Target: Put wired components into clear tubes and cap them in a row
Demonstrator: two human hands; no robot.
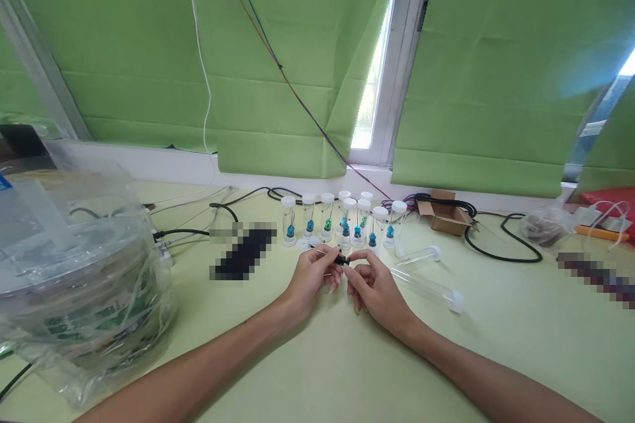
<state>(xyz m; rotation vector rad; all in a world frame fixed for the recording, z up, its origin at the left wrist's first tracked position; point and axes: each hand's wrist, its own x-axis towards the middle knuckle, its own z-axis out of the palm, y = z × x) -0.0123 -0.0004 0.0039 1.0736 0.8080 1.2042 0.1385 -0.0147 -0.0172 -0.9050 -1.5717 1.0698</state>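
Observation:
Over the middle of the table, my left hand (310, 277) pinches a small black part (340, 259) between thumb and fingers. The thumb and index finger of my right hand (377, 287) close on its right end, and the other fingers are curled. What kind of part it is, I cannot make out. Just beyond my hands stand several clear tubes with white caps, such as one tube (289, 215) at the left, with blue or green pieces and thin wires inside. To the right of my right hand, a capped clear tube (426, 285) lies on its side.
Another clear tube (419, 256) lies behind that one. A bulky plastic-wrapped stack (84, 277) fills the left side of the table. Farther back are an opened cardboard box (446, 217), black cables (501, 258) and a clear plastic bag (546, 225). Green blinds (297, 79) hang behind.

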